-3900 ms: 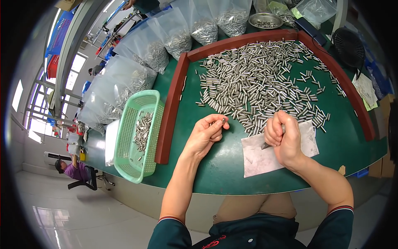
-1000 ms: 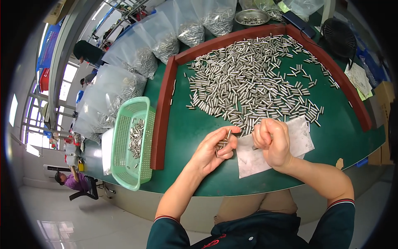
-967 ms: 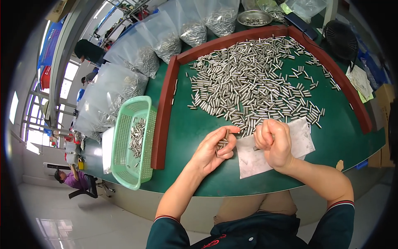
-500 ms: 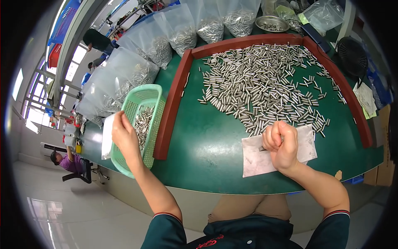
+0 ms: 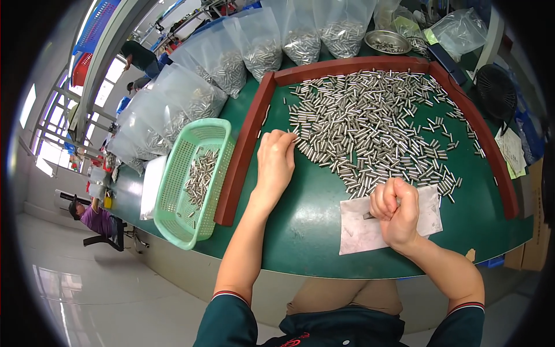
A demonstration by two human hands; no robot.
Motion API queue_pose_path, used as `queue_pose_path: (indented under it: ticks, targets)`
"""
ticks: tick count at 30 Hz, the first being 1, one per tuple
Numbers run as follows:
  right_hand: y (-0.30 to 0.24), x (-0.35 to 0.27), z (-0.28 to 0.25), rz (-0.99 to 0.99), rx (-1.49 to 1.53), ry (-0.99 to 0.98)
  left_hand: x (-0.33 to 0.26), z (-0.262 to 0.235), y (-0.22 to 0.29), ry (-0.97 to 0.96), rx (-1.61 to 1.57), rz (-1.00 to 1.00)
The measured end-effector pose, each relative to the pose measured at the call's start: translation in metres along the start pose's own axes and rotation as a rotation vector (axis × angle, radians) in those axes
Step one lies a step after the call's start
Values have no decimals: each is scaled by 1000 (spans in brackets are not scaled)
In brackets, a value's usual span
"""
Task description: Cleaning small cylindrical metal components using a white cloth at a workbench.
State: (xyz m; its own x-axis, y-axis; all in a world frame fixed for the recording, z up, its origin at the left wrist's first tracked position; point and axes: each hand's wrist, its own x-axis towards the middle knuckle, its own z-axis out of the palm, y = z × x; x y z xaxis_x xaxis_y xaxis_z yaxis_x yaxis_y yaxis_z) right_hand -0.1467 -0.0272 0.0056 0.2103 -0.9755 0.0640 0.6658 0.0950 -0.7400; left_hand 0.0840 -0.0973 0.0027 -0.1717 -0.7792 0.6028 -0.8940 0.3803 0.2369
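Note:
A broad heap of short shiny metal pins (image 5: 370, 121) lies on the green tabletop. My left hand (image 5: 276, 162) reaches to the heap's left edge, fingers bent and pressed together at the outermost pins; what is between the fingertips, if anything, is hidden. Over a whitish cloth (image 5: 359, 234) with grey smudges, my right hand (image 5: 398, 211) is closed in a fist. The end of a metal pin (image 5: 368, 216) shows at the left side of that fist, and the rest is covered by the fingers. To the left, a light green plastic basket (image 5: 167, 196) holds more pins.
A dark red frame (image 5: 243, 159) borders the heap on its left, far and right sides. Clear bags of pins (image 5: 254, 49) stand behind it and to the left. A metal bowl (image 5: 387, 41), a black fan (image 5: 495, 92) and a white packet (image 5: 152, 188) are around the table.
My left hand has moved right, from above the green basket across the red frame to the left edge of the heap. The right fist stays over the cloth.

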Motion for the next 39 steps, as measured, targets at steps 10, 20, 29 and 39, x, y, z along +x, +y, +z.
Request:
queue_pose_path:
  ticks: [10,20,29,39]
  targets:
    - [-1,2,-2,12,15,18,-3,14,3,-105,-54,-84]
    - [-3,3,-3,45,38,27,7,11,2,-260,145,19]
    - [-5,4,-3,78,54,46,7,12,-4,-256,162,286]
    - [-5,8,-3,96,83,61,4,10,-9,-306,223,273]
